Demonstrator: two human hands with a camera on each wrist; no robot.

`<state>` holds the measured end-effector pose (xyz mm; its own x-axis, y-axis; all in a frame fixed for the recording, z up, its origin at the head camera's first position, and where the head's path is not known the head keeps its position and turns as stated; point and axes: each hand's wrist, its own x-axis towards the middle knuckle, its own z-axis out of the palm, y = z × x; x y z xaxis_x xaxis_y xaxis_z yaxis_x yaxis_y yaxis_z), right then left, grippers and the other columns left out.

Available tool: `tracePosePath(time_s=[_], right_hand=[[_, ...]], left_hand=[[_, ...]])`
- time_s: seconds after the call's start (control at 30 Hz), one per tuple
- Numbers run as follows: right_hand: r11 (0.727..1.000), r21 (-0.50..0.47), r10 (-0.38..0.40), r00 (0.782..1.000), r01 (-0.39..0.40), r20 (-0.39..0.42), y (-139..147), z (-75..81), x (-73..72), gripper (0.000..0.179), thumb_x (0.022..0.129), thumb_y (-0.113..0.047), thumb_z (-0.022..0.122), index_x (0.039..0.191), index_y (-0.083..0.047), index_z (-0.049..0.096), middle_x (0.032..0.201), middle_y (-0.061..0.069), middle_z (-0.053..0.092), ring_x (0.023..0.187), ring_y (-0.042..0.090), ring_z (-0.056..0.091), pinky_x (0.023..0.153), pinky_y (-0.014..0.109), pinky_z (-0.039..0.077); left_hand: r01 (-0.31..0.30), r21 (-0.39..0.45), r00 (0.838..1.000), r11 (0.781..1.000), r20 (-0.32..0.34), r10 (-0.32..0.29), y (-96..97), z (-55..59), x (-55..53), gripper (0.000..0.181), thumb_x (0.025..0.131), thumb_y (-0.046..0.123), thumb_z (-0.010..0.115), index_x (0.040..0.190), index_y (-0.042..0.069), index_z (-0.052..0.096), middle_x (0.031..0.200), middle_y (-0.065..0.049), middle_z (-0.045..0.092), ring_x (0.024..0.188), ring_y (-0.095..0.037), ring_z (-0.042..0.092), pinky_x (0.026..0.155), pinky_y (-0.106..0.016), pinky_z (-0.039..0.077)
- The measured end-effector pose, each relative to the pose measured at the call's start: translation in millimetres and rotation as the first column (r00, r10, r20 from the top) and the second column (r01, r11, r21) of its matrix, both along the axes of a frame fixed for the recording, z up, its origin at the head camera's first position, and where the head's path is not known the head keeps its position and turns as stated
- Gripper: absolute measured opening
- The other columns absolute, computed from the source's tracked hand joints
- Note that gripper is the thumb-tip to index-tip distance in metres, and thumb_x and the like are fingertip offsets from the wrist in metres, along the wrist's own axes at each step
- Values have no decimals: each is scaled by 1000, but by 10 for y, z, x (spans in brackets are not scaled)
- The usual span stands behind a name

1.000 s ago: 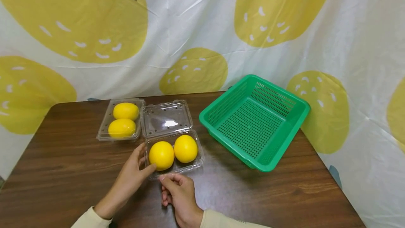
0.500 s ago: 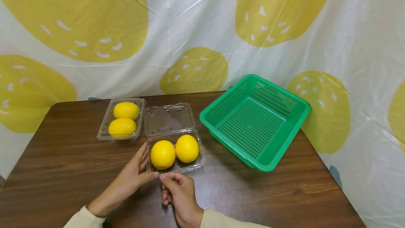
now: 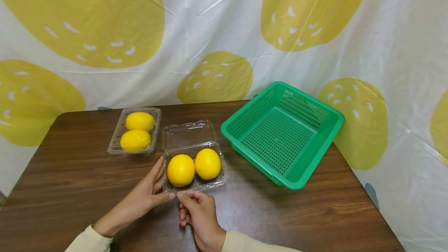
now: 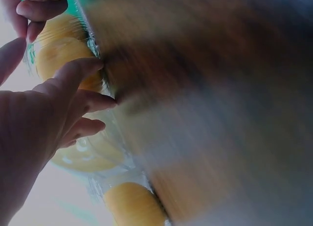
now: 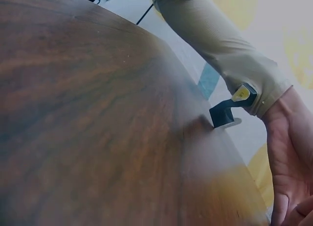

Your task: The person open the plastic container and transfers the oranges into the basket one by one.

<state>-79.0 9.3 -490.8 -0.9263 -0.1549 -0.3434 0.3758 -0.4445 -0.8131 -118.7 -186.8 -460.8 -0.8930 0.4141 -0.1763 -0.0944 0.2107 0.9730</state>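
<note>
A clear plastic clamshell container [image 3: 211, 185] with its lid [image 3: 189, 135] raised at the back sits mid-table in the head view. Two round yellow fruits, a left one [image 3: 180, 170] and a right one [image 3: 208, 163], lie in it. My left hand [image 3: 145, 193] is at the container's near left corner, fingers along its side, thumb at the front rim. The left wrist view shows those fingers [image 4: 76, 77] extended against the container. My right hand [image 3: 201, 213] pinches the front rim between thumb and forefinger, other fingers curled below; its wrist view shows mostly palm [image 5: 293, 157].
A second clear clamshell [image 3: 114, 145] holding two oval yellow fruits [image 3: 135, 140] stands to the left. At the right is an empty green plastic basket [image 3: 276, 135]. A fruit-print curtain [image 3: 217, 18] hangs behind the brown wooden table [image 3: 70, 189].
The left thumb has moved off the left fruit to the front rim. The container has shifted slightly right, and its lid's far edge appears nearer. The right hand has barely moved.
</note>
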Motion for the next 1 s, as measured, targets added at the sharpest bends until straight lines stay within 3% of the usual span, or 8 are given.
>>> tracePosePath(time_s=[0.13,0.23,0.37,0.5,0.67,0.8,0.9,1.0], right_hand=[[994,34,103,993,-105,49,86,58,-17,17,102,-13,76,94,3,77,73,0,65,52,5,51,47,18,47],[964,103,240,970,-244,48,187,160,-7,25,101,-19,76,87,1,78,68,0,66,49,5,50,45,17,45],[889,197,432,900,-414,-57,319,314,-4,31,101,-16,74,93,14,76,68,1,69,49,6,54,44,17,45],[812,357,545,818,-462,-183,431,439,-82,27,101,-13,73,103,14,76,74,2,72,55,9,60,48,20,49],[689,651,631,705,-318,-324,562,550,-247,14,104,-16,74,106,-5,82,84,4,77,68,11,68,59,23,56],[575,815,704,551,-70,-449,620,601,-372,13,103,-15,77,113,-8,81,99,-2,77,84,5,68,76,23,59],[499,854,747,429,145,-509,626,619,-440,21,100,-14,81,119,-6,79,109,1,76,97,10,67,86,26,59],[417,857,784,357,301,-507,620,635,-501,31,98,-19,85,125,-6,76,120,4,73,110,18,63,96,32,56]], left_hand=[[9,-20,1000,1000,-9,-9,0,-5,3,115,104,13,78,176,12,-13,179,-29,-10,162,-47,19,123,-47,36],[15,-28,1000,1000,-2,-15,4,-2,-3,115,105,14,77,176,12,-13,180,-28,-10,162,-46,19,123,-48,35],[6,-29,1000,1000,13,-6,1,8,-14,116,104,14,78,176,13,-13,180,-26,-9,163,-46,19,123,-48,38],[-17,-20,999,1000,30,17,-16,15,-25,116,102,13,80,176,12,-9,181,-27,-6,163,-47,21,121,-46,42],[-44,-3,999,999,24,44,-27,17,-39,116,99,10,84,177,8,-3,181,-29,-1,163,-47,23,117,-38,48],[-56,-2,998,998,8,56,-27,21,-38,115,97,8,85,176,5,1,180,-30,2,162,-47,25,112,-33,52],[-62,-12,998,998,-10,62,-27,22,-31,114,97,7,85,176,2,3,180,-31,4,161,-48,27,111,-32,53],[-67,-13,998,998,-22,66,-28,16,-28,113,96,6,85,176,1,4,180,-31,5,160,-47,28,110,-30,53]])
